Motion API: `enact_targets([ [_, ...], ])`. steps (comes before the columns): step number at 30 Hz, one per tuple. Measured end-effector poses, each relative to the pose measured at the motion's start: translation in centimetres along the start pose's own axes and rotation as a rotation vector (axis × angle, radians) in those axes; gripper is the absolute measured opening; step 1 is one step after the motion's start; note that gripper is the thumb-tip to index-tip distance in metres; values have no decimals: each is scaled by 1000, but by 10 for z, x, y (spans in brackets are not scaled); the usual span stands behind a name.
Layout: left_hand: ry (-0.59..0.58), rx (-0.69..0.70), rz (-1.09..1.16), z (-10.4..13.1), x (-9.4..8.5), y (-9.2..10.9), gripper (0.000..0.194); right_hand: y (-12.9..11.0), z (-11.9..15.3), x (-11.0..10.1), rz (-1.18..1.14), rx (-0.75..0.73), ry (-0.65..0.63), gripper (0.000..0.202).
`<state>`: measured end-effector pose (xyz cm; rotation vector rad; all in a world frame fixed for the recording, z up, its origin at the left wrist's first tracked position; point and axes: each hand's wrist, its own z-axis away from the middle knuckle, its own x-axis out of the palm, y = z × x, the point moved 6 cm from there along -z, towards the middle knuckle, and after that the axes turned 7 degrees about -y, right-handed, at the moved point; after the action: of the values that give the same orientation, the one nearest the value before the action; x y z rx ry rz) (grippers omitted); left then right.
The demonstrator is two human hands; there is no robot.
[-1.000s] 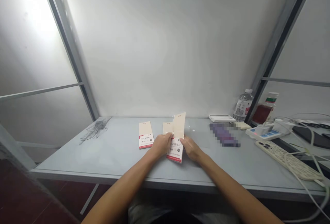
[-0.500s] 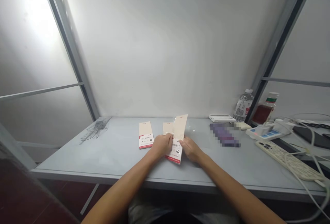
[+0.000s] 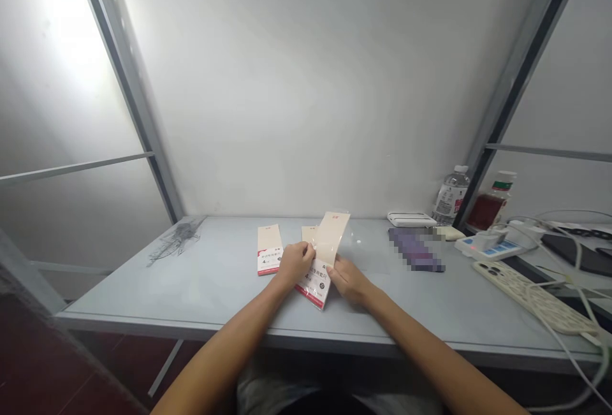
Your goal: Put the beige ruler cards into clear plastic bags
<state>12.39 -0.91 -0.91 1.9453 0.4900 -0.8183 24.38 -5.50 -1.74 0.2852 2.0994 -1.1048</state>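
Note:
A flat, beige packaged ruler set [image 3: 329, 240] with a white-and-red label and a glossy clear plastic sleeve is held tilted above the table. My left hand [image 3: 295, 263] pinches its left edge with fingers closed. On its right edge, the thumb and fingers of my right hand [image 3: 351, 280] are closed on it. Behind it, partly hidden, lies another beige pack [image 3: 308, 232]. To the left of my left hand, a similar ruler set pack [image 3: 270, 249] lies flat on the table [image 3: 210, 294].
At the right lie a pixelated purple item [image 3: 415, 250], a white box-like device [image 3: 411, 219], a power strip [image 3: 490, 248] with cables and a phone in a patterned case [image 3: 530, 297]. A water bottle [image 3: 452, 198] and a red-brown bottle [image 3: 492, 201] stand behind. Dark scribble-like marks [image 3: 176, 240] show at the left.
The held ruler set has tilted further, its lower end swinging left and its face turning more toward me. My left hand has shifted slightly left and up; the pack on the left stays put.

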Motion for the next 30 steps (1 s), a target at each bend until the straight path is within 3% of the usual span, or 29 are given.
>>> enact_targets([
  [4, 8, 28, 110, -2, -1, 0, 38, 5, -2, -5, -195, 28, 100, 36],
  [10, 3, -55, 356, -2, -2, -4, 41, 35, -1, -14, -579, 269, 319, 38],
  [14, 55, 17, 326, -2, -7, -2, 35, 35, -3, -15, -667, 259, 282, 37],
  [18, 11, 43, 366, -6, -3, -2, 18, 34, -4, -15, -712, 237, 280, 39],
  [23, -86, 4, 460, -7, 2, -4, 23, 36, -4, -17, -699, 231, 285, 42],
  [30, -103, -10, 468, -5, 0, -1, 30, 34, -4, -17, -653, 233, 273, 45],
])
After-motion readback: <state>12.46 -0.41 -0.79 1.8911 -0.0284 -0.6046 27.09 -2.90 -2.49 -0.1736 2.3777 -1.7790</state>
